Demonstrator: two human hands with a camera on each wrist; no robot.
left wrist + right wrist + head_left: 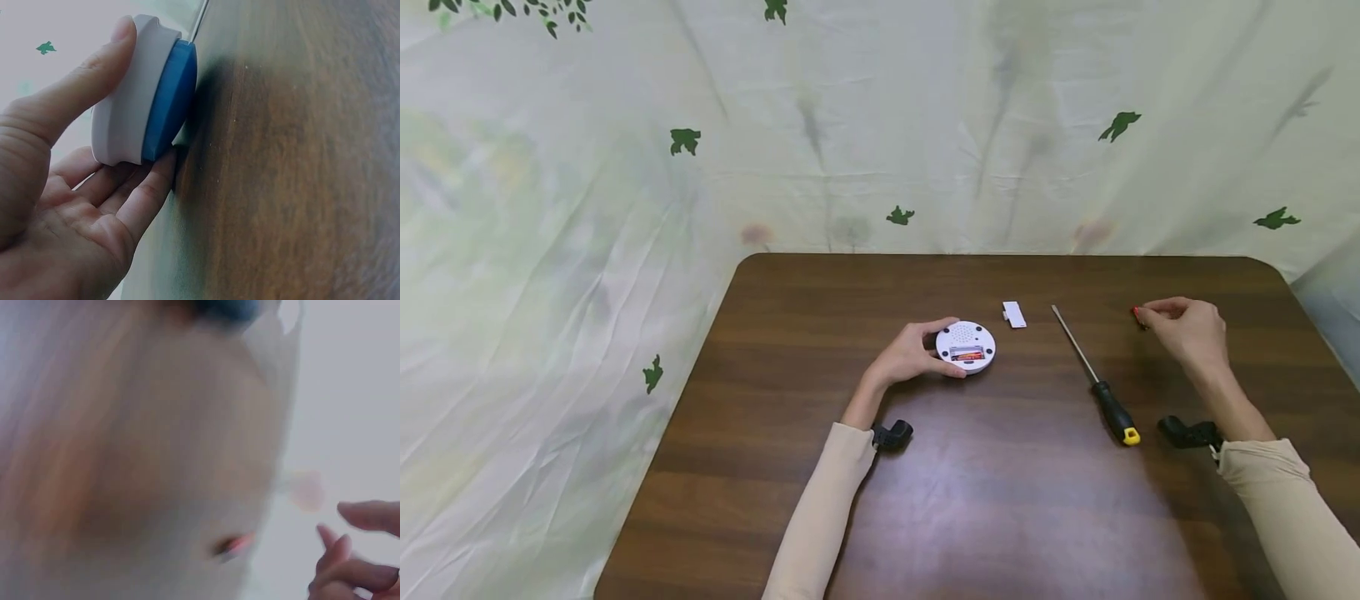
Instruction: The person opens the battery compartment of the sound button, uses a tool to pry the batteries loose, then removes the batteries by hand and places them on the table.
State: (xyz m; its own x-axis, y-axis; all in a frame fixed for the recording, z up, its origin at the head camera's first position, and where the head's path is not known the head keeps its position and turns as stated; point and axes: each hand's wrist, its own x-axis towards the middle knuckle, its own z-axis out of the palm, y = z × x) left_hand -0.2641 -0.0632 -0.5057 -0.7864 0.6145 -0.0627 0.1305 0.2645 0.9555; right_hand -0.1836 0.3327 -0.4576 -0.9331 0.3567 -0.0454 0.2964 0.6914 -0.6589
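My left hand (pixel 913 354) grips a round white device (pixel 953 333) by its edge, thumb on one side and fingers on the other. Its perforated underside faces up, with an open battery compartment where a red battery (pixel 967 356) shows. In the left wrist view, the device's other face is a blue dome (pixel 172 100) close over the table. On the right, my right hand (pixel 1187 333) reaches down, fingertips right at a small red-and-black battery (pixel 1138 317). The blurred right wrist view has this battery (pixel 234 544) apart from the fingers, which stand spread.
A small white battery cover (pixel 1015 314) lies right of the device. Between the hands lies a long screwdriver (pixel 1108 404) with a black and yellow handle. The brown wooden table (pixel 760 350) ends at a printed cloth backdrop (pixel 940 125).
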